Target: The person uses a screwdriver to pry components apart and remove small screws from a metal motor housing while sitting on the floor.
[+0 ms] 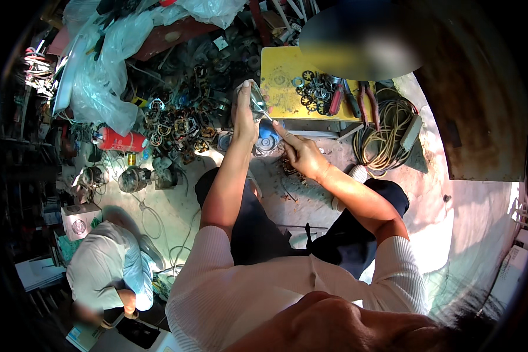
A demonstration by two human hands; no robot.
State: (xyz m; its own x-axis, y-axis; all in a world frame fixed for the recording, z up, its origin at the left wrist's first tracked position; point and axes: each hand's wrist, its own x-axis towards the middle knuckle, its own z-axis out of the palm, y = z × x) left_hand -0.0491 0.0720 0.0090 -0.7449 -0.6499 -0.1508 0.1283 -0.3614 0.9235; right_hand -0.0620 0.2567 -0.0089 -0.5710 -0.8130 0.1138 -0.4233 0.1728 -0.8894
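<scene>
My left hand (244, 117) is raised over the near left corner of the yellow-topped bench and grips a rounded, shiny metal part (257, 101). From that part a thin metal rod (267, 116) slants down toward my right hand (305, 155). My right index finger reaches out to the rod's end, while the other fingers are curled. Whether the rod belongs to the metal part or is a separate tool, I cannot tell. What lies inside my right fingers is hidden.
Black rings, a red-handled screwdriver (336, 100) and pliers (369, 105) lie on the yellow bench top (281, 73). Coiled cable (372, 149) sits right of it. Motor parts (179, 120) and a red cylinder (120, 139) cover the left floor. Another person (102, 258) crouches lower left.
</scene>
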